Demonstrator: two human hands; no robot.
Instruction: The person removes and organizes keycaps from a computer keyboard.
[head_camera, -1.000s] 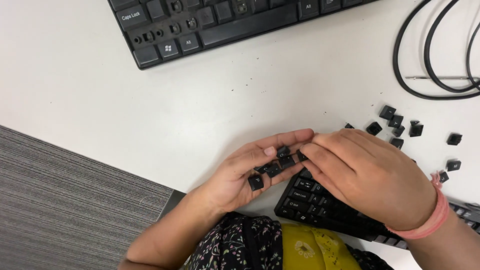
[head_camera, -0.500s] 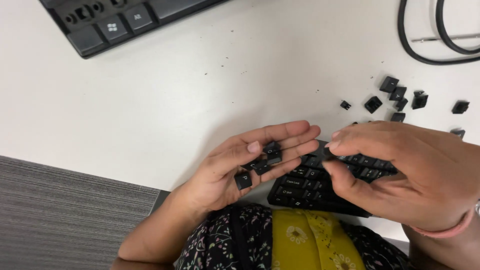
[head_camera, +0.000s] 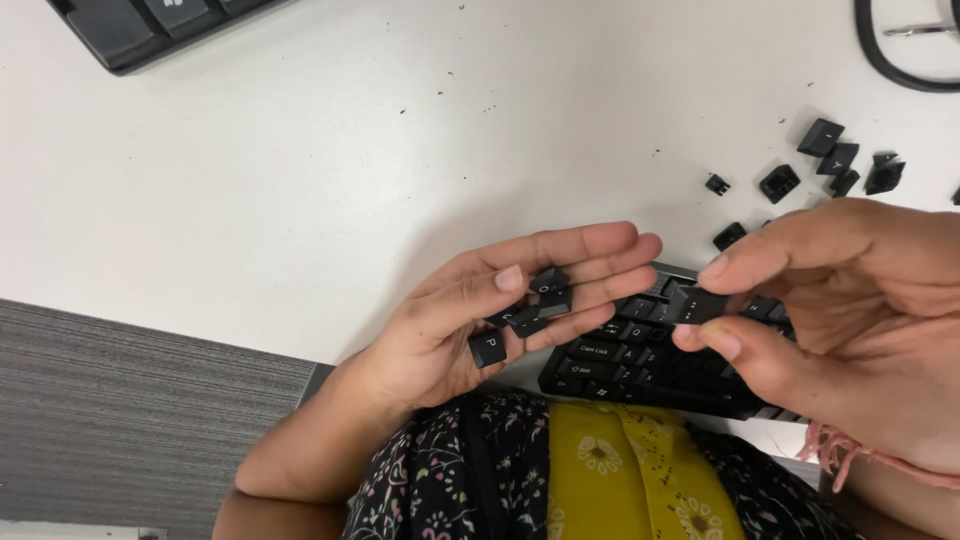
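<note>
White matte tabletop (head_camera: 300, 170): 1. Black plastic keyboards: 2 — one at far-left top edge (head_camera: 150, 25), one near the person's lap (head_camera: 640, 355), partly under the hands.

Change vs. a sec ago: right hand (head_camera: 850, 320) has drawn apart from left hand (head_camera: 480, 310), now pinching 1 black square keycap (head_camera: 697, 303) betw. thumb & forefinger, above the near keyboard.

Left hand cupped palm-up, fingers loosely together, cradling approx. 4 loose keycaps (head_camera: 530, 305).

Scattered black keycaps on table, right (head_camera: 830, 160): approx. 7 visible.

Black cable loop (head_camera: 900, 70): 1, top right.
</note>
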